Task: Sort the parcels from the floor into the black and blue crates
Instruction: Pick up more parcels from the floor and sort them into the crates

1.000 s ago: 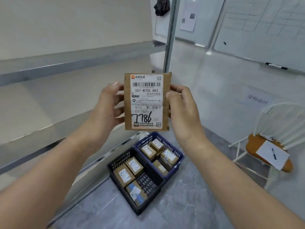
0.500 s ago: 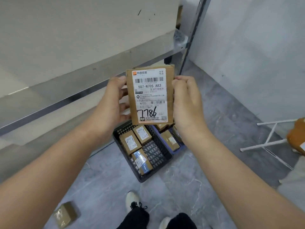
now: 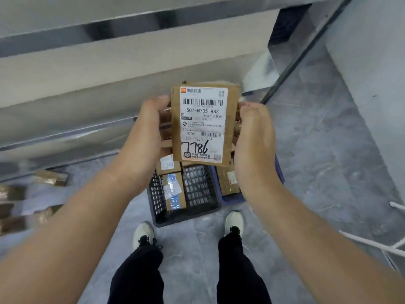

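A flat brown cardboard parcel (image 3: pixel 202 125) with a white shipping label marked "7786" is held upright in front of me. My left hand (image 3: pixel 145 137) grips its left edge and my right hand (image 3: pixel 254 137) grips its right edge. Directly below it on the floor stand the black crate (image 3: pixel 198 189) and, to its right, the blue crate (image 3: pixel 228 197), which is mostly hidden by my right hand. Both crates hold small brown parcels; one parcel in the black crate (image 3: pixel 174 193) has a shiny blue-white label.
Several brown parcels (image 3: pixel 26 200) lie blurred on the grey marble floor at the far left. A metal shelf unit (image 3: pixel 109 69) runs across the top, its post at upper right. My shoes (image 3: pixel 143 234) stand just before the crates. White chair legs (image 3: pixel 372 242) show at the right edge.
My view has tilted down and closer to the crates: the whiteboard and chair seat have left the frame, my legs and the floor parcels appear. The parcel stays held in both hands, now over the crates.
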### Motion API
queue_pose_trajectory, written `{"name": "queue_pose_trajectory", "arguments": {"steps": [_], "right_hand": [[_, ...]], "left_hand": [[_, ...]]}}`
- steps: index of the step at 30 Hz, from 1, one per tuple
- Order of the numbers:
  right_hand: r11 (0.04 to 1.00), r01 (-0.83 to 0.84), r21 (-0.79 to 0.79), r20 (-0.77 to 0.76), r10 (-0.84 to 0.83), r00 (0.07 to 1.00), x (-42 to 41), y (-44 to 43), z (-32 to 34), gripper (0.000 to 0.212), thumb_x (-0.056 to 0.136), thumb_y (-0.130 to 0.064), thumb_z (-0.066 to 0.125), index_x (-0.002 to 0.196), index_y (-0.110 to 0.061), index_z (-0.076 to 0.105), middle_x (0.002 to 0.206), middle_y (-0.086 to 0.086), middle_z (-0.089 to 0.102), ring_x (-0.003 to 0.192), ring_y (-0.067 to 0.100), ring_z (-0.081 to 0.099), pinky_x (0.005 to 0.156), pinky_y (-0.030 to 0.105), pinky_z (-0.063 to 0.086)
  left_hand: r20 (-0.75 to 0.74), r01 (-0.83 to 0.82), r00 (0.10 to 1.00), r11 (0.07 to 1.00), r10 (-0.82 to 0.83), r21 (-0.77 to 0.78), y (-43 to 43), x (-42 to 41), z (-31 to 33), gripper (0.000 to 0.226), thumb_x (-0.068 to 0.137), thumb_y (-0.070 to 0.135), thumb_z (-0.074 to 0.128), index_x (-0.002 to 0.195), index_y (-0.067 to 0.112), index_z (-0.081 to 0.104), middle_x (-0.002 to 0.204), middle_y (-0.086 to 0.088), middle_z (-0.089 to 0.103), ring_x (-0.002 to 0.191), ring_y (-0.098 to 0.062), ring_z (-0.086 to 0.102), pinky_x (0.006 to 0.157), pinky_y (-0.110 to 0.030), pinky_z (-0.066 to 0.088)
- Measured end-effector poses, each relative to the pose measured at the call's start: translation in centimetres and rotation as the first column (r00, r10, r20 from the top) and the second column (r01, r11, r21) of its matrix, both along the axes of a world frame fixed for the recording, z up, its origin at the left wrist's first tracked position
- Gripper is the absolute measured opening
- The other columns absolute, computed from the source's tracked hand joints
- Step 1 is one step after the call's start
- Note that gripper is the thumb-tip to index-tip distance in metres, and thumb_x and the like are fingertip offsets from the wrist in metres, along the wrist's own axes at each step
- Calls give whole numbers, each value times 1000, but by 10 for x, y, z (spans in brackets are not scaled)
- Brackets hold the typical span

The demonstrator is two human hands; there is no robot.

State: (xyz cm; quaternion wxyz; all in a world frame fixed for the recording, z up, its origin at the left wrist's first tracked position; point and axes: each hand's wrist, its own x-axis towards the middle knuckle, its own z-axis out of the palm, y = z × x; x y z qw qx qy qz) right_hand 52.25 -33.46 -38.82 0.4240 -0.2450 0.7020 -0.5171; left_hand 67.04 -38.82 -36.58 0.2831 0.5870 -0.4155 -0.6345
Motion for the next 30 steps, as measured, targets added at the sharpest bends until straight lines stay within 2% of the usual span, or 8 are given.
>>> {"name": "queue_pose_trajectory", "arguments": {"steps": [2, 4, 9, 12, 14, 21, 26, 30], "right_hand": [[999, -35, 30, 6, 35, 999, -9, -5, -41, 42, 92, -50, 46, 112, -21, 69, 102, 2, 79, 96, 23, 77, 73, 44, 61], [997, -58, 57, 2, 58, 998, -14, -7, -86, 48, 95, -49, 44, 114, -15, 71, 104, 6, 80, 99, 29, 77, 80, 50, 63], [976, -110, 187, 45, 103, 994, -10, 0, -193, 31, 112, -37, 42, 120, -21, 66, 97, -12, 80, 91, 3, 77, 68, 23, 60], [962, -105, 254, 61, 93, 994, 2, 5, -257, 41, 101, -49, 42, 117, -23, 68, 101, -5, 80, 95, 10, 77, 79, 39, 66], [950, -95, 298, 62, 80, 995, 9, 11, -295, 41, 98, -50, 43, 113, -23, 70, 101, -4, 80, 99, 14, 76, 88, 48, 64], [874, -190, 448, 99, 162, 982, 27, 30, -404, 53, 99, -55, 38, 116, -21, 75, 106, 0, 81, 103, 17, 77, 95, 54, 63], [820, -228, 525, 91, 213, 973, 36, 33, -460, 53, 96, -60, 34, 111, -27, 74, 105, -4, 79, 104, 16, 73, 98, 50, 60], [771, -319, 552, 121, 304, 945, 45, 32, -501, 50, 105, -55, 31, 122, -29, 70, 116, -8, 74, 108, 8, 66, 90, 33, 54]], "left_hand": [[-21, -65, 998, 997, 65, 35, 1, -5, -42, 53, 107, 42, 28, 83, 36, 75, 85, 8, 73, 78, -10, 67, 71, -34, 53], [-35, -114, 993, 990, 117, 79, 3, -8, -85, 51, 106, 40, 29, 87, 36, 76, 81, 10, 70, 77, -11, 66, 72, -36, 54], [-24, -200, 977, 957, 210, 208, 10, -4, -199, 44, 102, 41, 36, 96, 31, 78, 93, 5, 76, 90, -19, 71, 84, -47, 57], [1, -225, 972, 938, 233, 264, 18, 2, -262, 46, 102, 40, 36, 83, 38, 78, 95, 6, 77, 89, -17, 71, 84, -44, 58], [12, -243, 968, 923, 251, 300, 27, 9, -298, 44, 101, 40, 35, 90, 35, 77, 100, 4, 78, 93, -17, 73, 80, -40, 58], [54, -302, 949, 847, 310, 437, 57, 31, -412, 39, 101, 42, 40, 99, 28, 76, 101, 4, 78, 84, -13, 75, 68, -36, 59], [122, -307, 952, 846, 282, 437, 66, 40, -482, 46, 103, 36, 35, 110, 21, 77, 90, 7, 77, 77, -8, 75, 63, -32, 60], [154, -301, 953, 830, 259, 469, 68, 41, -529, 40, 103, 37, 36, 94, 28, 74, 81, 13, 75, 73, -3, 74, 67, -31, 55]]}}
